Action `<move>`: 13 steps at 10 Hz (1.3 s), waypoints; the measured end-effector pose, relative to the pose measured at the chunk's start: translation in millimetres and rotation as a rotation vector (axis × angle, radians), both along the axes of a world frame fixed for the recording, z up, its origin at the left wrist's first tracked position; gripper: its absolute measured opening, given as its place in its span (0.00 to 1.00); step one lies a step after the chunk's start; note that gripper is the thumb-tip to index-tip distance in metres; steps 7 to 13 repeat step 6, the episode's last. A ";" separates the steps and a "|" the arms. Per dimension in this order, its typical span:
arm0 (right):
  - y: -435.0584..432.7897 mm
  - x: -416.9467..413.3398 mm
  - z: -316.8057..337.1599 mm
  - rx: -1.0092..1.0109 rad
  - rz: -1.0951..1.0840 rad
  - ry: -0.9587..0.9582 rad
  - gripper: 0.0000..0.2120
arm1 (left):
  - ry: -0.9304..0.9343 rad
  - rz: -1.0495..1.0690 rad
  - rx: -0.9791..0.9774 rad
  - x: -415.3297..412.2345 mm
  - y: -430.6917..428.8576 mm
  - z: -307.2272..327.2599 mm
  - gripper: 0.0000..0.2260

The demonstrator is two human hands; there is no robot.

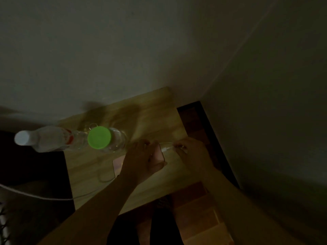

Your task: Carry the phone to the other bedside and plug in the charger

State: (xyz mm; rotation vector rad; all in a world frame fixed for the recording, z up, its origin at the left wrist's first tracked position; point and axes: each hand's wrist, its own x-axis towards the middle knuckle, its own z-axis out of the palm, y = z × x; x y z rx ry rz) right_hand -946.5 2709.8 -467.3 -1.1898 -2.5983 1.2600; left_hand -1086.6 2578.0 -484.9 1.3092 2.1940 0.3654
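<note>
The worktop (99,167) is a small wooden bedside top set against the wall, its right edge dropping to a narrow strip of floor (192,124) beside the second wall. Its back right corner and near edge are bare; two bottles crowd the left edge, one with a green cap (99,137) and one with a white cap (22,137). The phone (118,164) lies flat near the middle, toward the right edge. The left hand (141,159) rests on top of it, fingers curled down over it. The right hand (191,152) has its fingertips pinched together on the white cable (169,147), whose plug (164,149) sits at the phone's end (seated or not, too dim to tell). Most of the phone is covered by the left hand.
</note>
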 end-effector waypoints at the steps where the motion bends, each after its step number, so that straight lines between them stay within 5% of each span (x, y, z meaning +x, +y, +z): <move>1: 5.8 -7.4 -19.7 -0.003 0.041 -0.023 0.09 | 0.041 0.000 -0.018 -2.6 7.2 -23.1 0.33; 3: 7.9 -9.1 -39.9 -0.029 0.082 -0.064 0.11 | 0.049 0.006 -0.071 -2.4 10.1 -54.4 0.31; 4: 7.9 -5.4 -36.5 -0.018 0.095 -0.071 0.12 | 0.099 0.003 -0.151 -3.7 12.2 -54.2 0.22; 6: 7.9 -2.3 -7.5 -0.027 0.041 0.000 0.12 | 0.061 0.037 -0.074 -7.3 -7.9 -31.1 0.33; 13: 7.9 -2.3 -7.5 -0.027 0.041 0.000 0.12 | 0.061 0.037 -0.074 -7.3 -7.9 -31.1 0.33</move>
